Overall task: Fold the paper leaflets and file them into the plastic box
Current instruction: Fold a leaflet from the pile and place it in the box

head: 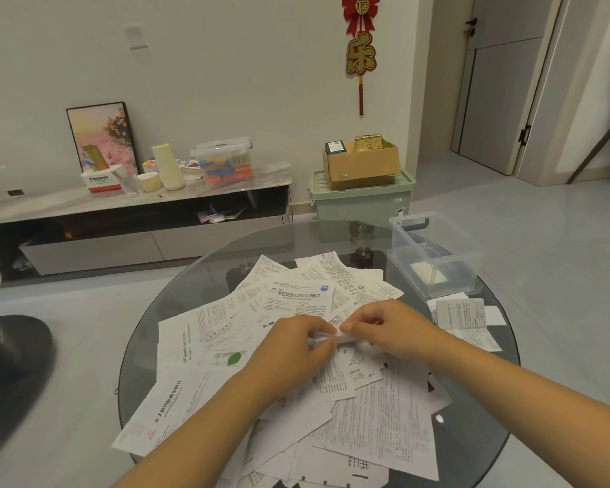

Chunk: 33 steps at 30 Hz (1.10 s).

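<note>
Head view: left hand [294, 341] and right hand [384, 327] pinching small leaflet [335, 337] above paper pile [247, 311], folding. Advice: aligning edges, creasing firmly. Plastic box [434, 255] sitting far right on glass table [177, 276].

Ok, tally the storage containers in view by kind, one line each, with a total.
Clear plastic box on the glass table: 1
Clear lidded plastic box on the low cabinet: 1
Green lidded bin on the floor: 1
Cardboard box on the green bin: 1
Total: 4
</note>
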Each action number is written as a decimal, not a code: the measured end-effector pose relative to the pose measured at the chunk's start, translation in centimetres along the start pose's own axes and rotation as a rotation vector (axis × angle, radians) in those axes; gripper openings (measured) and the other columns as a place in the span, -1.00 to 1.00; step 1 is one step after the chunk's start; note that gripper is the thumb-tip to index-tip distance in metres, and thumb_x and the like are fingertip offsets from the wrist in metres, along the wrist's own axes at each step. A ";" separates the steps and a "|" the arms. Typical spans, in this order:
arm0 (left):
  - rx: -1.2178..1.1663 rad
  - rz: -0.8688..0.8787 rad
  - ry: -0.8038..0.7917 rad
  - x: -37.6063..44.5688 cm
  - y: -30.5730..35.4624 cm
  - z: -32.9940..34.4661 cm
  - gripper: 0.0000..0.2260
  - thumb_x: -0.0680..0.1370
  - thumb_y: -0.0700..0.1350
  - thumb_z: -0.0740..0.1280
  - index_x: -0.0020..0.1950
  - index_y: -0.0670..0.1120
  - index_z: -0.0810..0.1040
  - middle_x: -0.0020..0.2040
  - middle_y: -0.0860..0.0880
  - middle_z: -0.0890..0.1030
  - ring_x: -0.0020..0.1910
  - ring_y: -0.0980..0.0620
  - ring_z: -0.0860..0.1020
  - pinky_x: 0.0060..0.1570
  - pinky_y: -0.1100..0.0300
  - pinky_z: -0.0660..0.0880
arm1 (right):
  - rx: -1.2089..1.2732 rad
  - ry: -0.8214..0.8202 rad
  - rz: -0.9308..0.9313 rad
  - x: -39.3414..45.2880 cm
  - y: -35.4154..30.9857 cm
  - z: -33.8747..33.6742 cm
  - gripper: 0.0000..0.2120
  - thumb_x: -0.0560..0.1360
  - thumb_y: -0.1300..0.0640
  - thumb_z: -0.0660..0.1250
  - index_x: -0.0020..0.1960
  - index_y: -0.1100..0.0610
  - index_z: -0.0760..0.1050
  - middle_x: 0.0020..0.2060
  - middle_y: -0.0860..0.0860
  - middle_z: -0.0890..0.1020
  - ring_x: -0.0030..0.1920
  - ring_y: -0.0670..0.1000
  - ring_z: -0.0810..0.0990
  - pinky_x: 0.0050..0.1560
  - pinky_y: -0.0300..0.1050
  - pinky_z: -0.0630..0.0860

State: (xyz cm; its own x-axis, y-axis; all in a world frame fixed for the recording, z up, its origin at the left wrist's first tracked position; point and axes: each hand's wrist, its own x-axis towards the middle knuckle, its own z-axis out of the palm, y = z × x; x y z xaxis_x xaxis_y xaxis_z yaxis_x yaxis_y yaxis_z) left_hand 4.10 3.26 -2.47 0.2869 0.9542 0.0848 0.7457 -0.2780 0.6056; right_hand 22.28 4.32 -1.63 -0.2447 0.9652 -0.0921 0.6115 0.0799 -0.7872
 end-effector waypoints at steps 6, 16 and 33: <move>0.039 -0.020 0.039 0.2 0.2 0.5 -0.86 0.58 -0.04 0.23 -0.07 0.08 0.58 -0.21 0.14 0.59 -0.19 0.17 0.53 -0.21 0.27 0.45 | -0.127 -0.046 0.020 0.3 0.3 0.5 -0.68 0.45 -0.14 0.37 -0.14 0.14 0.61 -0.22 0.04 0.65 -0.27 -0.02 0.59 -0.32 -0.28 0.46; 0.199 -0.025 0.009 1.0 -0.3 1.3 -0.62 0.55 -0.06 0.32 0.36 0.13 0.39 0.31 0.11 0.30 0.15 0.13 0.43 0.06 0.32 0.38 | -0.339 0.149 -0.019 1.3 0.4 2.4 -0.74 0.46 -0.04 0.38 0.14 -0.08 0.49 -0.16 -0.15 0.42 -0.06 -0.07 0.46 -0.10 -0.20 0.38; 0.062 -0.104 0.054 1.7 1.0 1.1 -0.72 0.48 -0.11 0.41 0.16 0.09 0.52 0.05 0.07 0.46 -0.07 0.14 0.42 -0.08 0.34 0.34 | -0.303 0.185 -0.038 0.7 0.2 1.9 -0.87 0.48 0.05 0.37 -0.06 -0.05 0.42 -0.05 -0.07 0.42 0.11 0.01 0.37 0.11 -0.12 0.37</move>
State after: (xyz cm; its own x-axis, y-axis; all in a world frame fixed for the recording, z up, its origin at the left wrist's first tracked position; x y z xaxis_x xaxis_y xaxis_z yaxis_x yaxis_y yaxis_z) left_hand 6.01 4.53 -2.60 0.1743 0.9824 0.0674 0.8062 -0.1817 0.5631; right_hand 20.83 4.56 -3.02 -0.1479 0.9867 0.0674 0.8071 0.1598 -0.5685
